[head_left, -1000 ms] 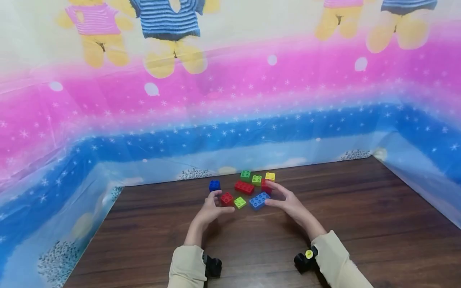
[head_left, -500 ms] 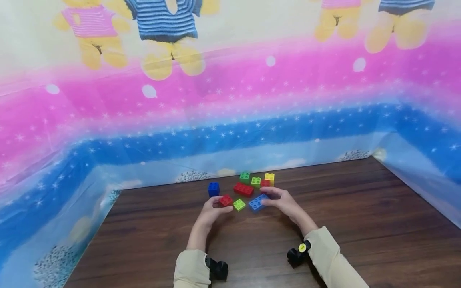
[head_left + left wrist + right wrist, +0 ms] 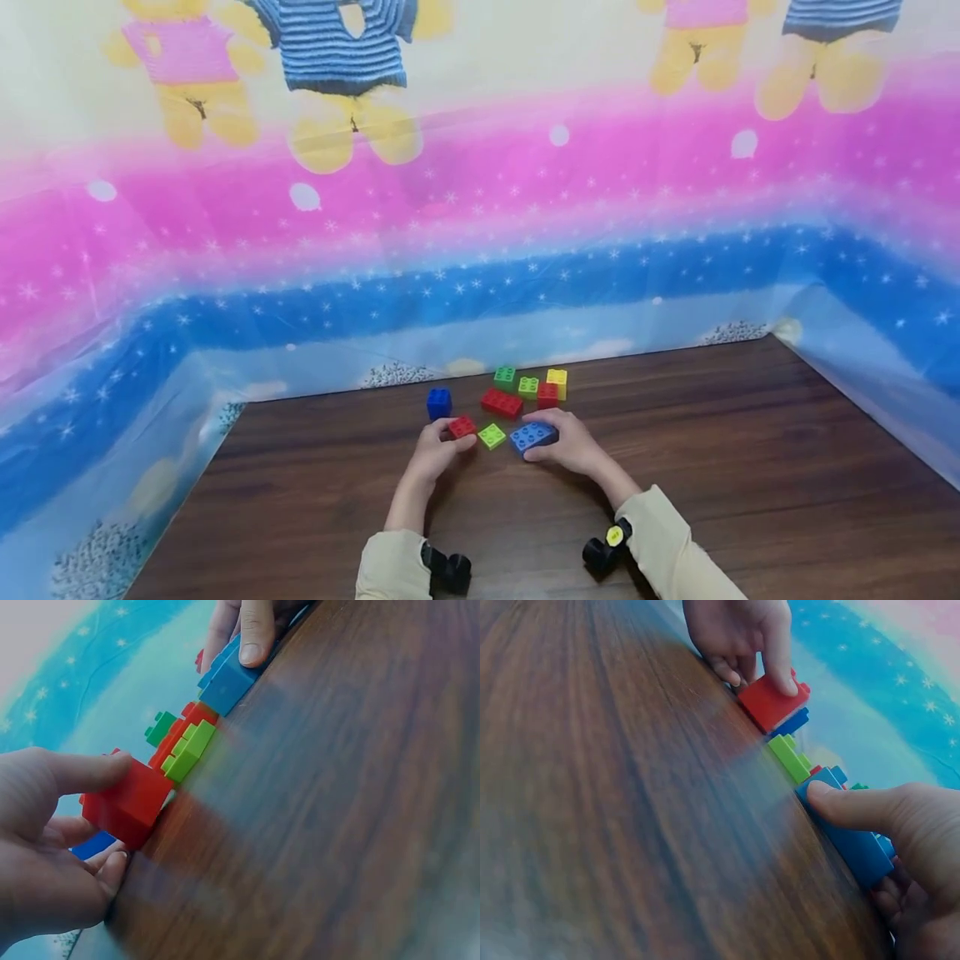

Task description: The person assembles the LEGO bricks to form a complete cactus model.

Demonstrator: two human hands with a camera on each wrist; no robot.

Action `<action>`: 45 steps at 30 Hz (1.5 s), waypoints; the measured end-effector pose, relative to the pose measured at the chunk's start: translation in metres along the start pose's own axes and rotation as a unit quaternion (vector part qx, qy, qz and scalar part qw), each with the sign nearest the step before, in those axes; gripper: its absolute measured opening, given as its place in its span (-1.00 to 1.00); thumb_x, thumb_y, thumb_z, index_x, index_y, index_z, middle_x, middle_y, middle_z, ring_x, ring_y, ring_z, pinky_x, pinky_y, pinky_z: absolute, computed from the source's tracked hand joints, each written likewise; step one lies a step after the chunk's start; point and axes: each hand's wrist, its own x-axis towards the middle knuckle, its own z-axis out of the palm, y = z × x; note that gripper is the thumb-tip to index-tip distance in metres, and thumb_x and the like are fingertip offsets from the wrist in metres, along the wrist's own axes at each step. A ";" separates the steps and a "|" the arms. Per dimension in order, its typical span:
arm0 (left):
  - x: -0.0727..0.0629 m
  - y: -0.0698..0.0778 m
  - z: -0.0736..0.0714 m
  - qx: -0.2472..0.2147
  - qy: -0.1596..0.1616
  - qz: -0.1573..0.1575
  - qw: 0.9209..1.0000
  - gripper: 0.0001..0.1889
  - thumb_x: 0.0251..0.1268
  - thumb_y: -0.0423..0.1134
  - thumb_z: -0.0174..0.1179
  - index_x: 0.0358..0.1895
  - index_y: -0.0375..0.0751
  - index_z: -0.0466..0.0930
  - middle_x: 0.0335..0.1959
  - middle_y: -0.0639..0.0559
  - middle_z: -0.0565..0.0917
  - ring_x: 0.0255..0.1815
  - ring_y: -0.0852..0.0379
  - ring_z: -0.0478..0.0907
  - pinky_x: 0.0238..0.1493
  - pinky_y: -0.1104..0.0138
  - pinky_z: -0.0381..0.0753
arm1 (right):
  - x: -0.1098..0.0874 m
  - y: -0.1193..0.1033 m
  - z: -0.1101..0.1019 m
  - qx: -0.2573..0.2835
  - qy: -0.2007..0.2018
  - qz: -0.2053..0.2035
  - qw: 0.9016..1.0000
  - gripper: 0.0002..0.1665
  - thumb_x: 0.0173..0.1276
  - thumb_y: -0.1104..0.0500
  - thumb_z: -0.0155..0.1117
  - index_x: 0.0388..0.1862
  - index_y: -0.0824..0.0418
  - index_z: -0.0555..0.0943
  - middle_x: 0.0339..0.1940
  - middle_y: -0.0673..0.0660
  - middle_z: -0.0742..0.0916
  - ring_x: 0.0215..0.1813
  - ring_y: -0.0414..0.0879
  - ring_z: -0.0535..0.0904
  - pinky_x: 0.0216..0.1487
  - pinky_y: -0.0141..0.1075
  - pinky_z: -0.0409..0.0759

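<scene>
My left hand [image 3: 431, 457] pinches a square red toy brick [image 3: 462, 427] between thumb and fingers. In the left wrist view the thumb lies along the near side of that red brick [image 3: 129, 801], just over the tabletop. My right hand [image 3: 572, 444] grips a longer light-blue brick [image 3: 531, 435], thumb on its near side and fingers behind it. The right wrist view shows the thumb pressed against the blue brick [image 3: 847, 838], the other fingers partly hidden. A flat lime-green brick [image 3: 492, 436] lies between the two held bricks.
Behind my hands stand a dark-blue brick [image 3: 439, 403], a long red one [image 3: 501, 404], a green one [image 3: 504, 378], a lime one [image 3: 528, 387], a small red one [image 3: 548, 396] and a yellow one [image 3: 557, 378]. A printed cloth [image 3: 480, 308] borders the wooden table [image 3: 300, 500].
Both hands have closed in: the left has taken hold of the square red brick, the right of the light-blue brick. The blue brick has turned slightly. The head view has shifted a little.
</scene>
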 end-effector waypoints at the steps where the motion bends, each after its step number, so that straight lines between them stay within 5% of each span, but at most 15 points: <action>1: -0.001 -0.001 0.000 -0.005 0.001 -0.005 1.000 -0.54 0.29 -0.30 0.24 0.20 -0.47 0.43 0.11 -0.36 0.53 0.14 -0.20 0.45 0.26 -0.05 0.43 | 0.000 0.000 0.001 -0.007 0.003 -0.003 1.000 -0.40 0.15 0.09 0.50 0.20 0.09 0.59 0.24 0.24 0.58 0.20 0.13 0.46 0.20 0.11 0.49; 11: -0.004 -0.003 -0.006 -0.067 -0.008 -0.031 0.997 -0.49 0.32 -0.26 0.20 0.26 -0.45 0.37 0.23 -0.34 0.47 0.33 -0.24 0.32 0.44 -0.22 0.15 | -0.001 0.004 0.000 -0.036 0.018 -0.013 0.999 -0.51 0.14 0.05 0.51 0.07 0.08 0.65 0.13 0.20 0.65 0.09 0.05 0.51 0.08 -0.06 0.50; 20: -0.014 0.007 -0.015 -0.030 -0.043 -0.034 0.998 -0.47 0.30 -0.23 0.23 0.26 -0.43 0.39 0.20 -0.33 0.51 0.28 -0.24 0.35 0.41 -0.24 0.19 | 0.000 0.004 -0.005 0.026 0.005 0.036 0.999 -0.51 0.16 -0.01 0.49 0.03 0.12 0.58 0.06 0.19 0.65 0.04 0.01 0.52 0.10 -0.11 0.51; 26: -0.021 0.013 -0.015 -0.013 -0.061 -0.019 0.998 -0.52 0.25 -0.27 0.28 0.19 -0.40 0.45 0.16 -0.32 0.59 0.17 -0.16 0.48 0.33 -0.16 0.35 | -0.001 0.007 -0.008 0.078 0.036 0.059 0.995 -0.45 0.23 -0.04 0.43 0.09 0.21 0.51 0.15 0.29 0.61 0.06 0.07 0.52 0.03 -0.15 0.53; 34: -0.026 0.017 -0.001 0.004 -0.095 0.024 0.995 -0.58 0.18 -0.28 0.34 0.07 -0.33 0.48 0.04 -0.26 0.68 0.00 -0.01 0.57 0.28 -0.17 0.36 | -0.004 0.008 -0.009 0.088 0.034 0.063 0.994 -0.31 0.31 -0.09 0.34 0.36 0.14 0.46 0.39 0.30 0.49 0.38 0.23 0.40 0.37 0.16 0.39; 45: -0.023 0.015 0.010 0.019 -0.143 0.061 0.988 -0.64 0.14 -0.27 0.38 0.02 -0.21 0.59 0.15 -0.20 0.66 0.35 -0.25 0.43 0.36 -0.30 0.23 | -0.006 0.006 -0.012 0.104 0.031 0.056 0.993 -0.35 0.31 -0.09 0.33 0.32 0.13 0.49 0.33 0.26 0.55 0.30 0.15 0.46 0.34 0.13 0.44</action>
